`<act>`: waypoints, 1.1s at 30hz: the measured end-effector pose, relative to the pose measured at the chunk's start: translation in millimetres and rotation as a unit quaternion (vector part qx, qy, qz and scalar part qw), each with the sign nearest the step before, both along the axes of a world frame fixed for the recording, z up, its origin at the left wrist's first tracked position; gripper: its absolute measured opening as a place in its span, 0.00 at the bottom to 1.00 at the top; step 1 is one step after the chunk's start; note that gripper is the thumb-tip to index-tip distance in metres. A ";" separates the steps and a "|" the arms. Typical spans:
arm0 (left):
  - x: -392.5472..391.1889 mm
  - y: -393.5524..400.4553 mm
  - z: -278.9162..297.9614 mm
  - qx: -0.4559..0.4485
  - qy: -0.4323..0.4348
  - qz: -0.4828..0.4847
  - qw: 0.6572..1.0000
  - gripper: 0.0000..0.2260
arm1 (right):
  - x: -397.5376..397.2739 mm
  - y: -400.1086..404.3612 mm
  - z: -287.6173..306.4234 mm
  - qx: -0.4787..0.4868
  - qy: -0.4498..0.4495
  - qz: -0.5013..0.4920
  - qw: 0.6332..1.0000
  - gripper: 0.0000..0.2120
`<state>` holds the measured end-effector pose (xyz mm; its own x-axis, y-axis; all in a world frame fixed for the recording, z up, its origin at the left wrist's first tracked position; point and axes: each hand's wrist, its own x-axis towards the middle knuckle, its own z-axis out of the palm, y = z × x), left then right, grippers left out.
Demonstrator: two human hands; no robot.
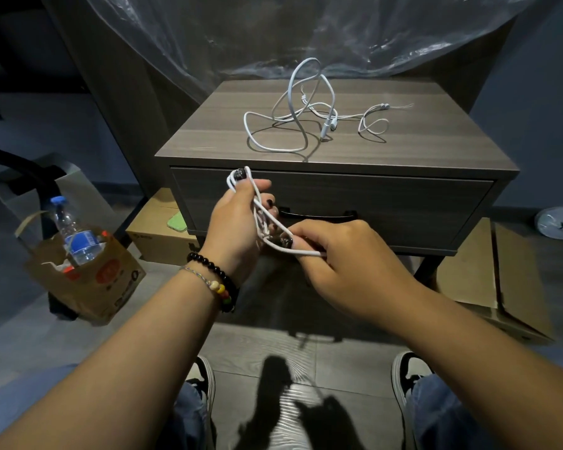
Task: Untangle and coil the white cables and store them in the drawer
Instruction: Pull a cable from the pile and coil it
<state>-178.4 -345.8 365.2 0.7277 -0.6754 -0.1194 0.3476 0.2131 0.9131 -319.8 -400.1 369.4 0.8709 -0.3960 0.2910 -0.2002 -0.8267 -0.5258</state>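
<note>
A white cable [261, 219] is looped several times over the raised fingers of my left hand [238, 228], in front of the drawer. My right hand [342, 271] pinches the cable's free end low and to the right of the left hand. The drawer [387, 206] of the grey nightstand is closed, its black handle [319, 216] just behind my hands. On the nightstand top [208, 125] a thicker white cable [293, 105] lies tangled with thin white earphones [372, 120].
A paper bag [88, 280] with a water bottle [74, 232] stands on the floor at the left. Cardboard boxes [156, 232] sit under and to the right of the nightstand. Clear plastic sheeting [306, 30] hangs behind it. My shoes [407, 375] are on the floor below.
</note>
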 end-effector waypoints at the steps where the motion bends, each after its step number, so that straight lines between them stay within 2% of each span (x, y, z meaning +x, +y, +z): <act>1: 0.7 0.6 1.5 -0.007 0.010 0.007 1.000 0.12 | 0.1 0.8 -0.2 0.004 -0.001 0.016 1.000 0.11; 8: 15.2 2.8 8.9 -0.067 0.089 0.030 0.993 0.11 | -4.2 3.2 -8.3 0.081 0.016 0.079 0.993 0.15; 12: 14.9 6.8 11.6 -0.092 0.141 -0.003 0.986 0.12 | -11.8 1.8 -10.6 0.126 0.075 0.108 0.983 0.19; 16: 16.1 12.9 16.6 -0.133 0.189 -0.051 0.972 0.12 | -14.9 1.6 -12.3 0.155 0.087 0.111 0.978 0.10; 19: 16.8 16.8 19.1 -0.150 0.212 -0.078 0.963 0.13 | -15.7 -2.7 -17.3 0.119 0.073 0.077 0.987 0.13; 27: 25.7 21.4 27.3 -0.155 0.225 -0.153 0.950 0.13 | -28.6 -24.4 -9.9 0.128 0.065 0.020 0.989 0.07; 30: 18.0 23.1 27.0 -0.105 0.194 -0.207 0.953 0.14 | -31.5 -34.0 -8.8 0.088 0.050 -0.043 0.994 0.08; 33: 3.6 19.6 26.5 -0.056 0.139 -0.212 0.966 0.16 | -31.3 -34.3 -10.0 0.050 0.018 -0.082 0.995 0.12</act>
<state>-174.8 -326.2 391.6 0.3338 -0.9255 -0.1789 0.6535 0.0904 0.7515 -351.1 -434.4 359.5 0.8010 -0.5597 0.2127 -0.3493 -0.7254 -0.5931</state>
